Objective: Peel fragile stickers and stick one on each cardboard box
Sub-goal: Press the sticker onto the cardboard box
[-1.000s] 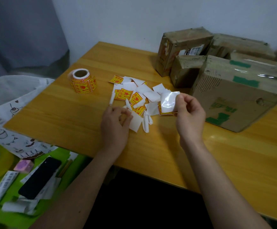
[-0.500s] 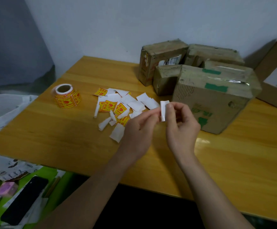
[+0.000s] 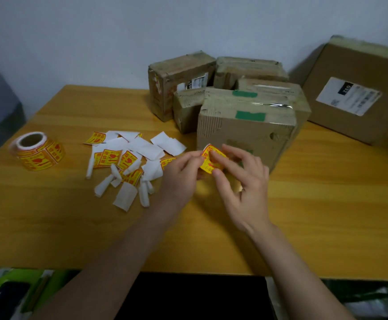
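A yellow rectangular fragile sticker with red print (image 3: 209, 159) was pinched between the left hand (image 3: 179, 174) and the right hand (image 3: 241, 179), just in front of the nearest brown cardboard box with green tape (image 3: 246, 125). Left of the hands lay a scatter of white backing papers and yellow stickers (image 3: 128, 158); farther left stood the sticker roll (image 3: 37, 150). Bare wooden tabletop (image 3: 327, 204) lay right of the hands and toward the near edge.
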